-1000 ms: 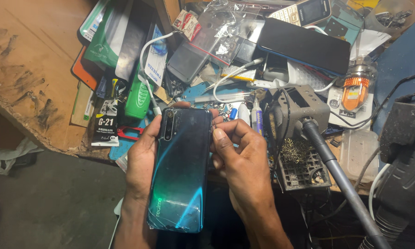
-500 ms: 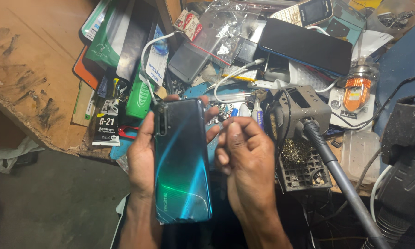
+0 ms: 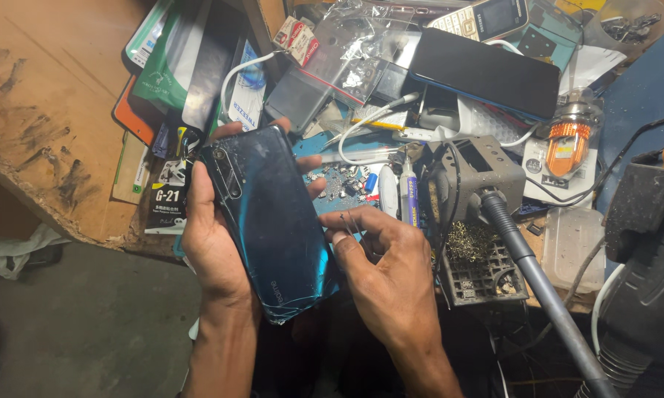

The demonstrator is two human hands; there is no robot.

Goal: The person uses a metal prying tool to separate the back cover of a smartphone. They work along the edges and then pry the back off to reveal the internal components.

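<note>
Phone [image 3: 273,221], tilted further left than before, back up in left hand [image 3: 214,250] grip; right hand [image 3: 387,273] pinches thin tweezers [image 3: 358,225] beside it.

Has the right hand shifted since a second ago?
Yes. The right hand has dropped lower and drawn away from the grey soldering station, now beside the lower half of the teal phone.

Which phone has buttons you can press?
The small pale keypad phone at the top of the bench; the phone in the left hand and the black one are smooth slabs.
</note>
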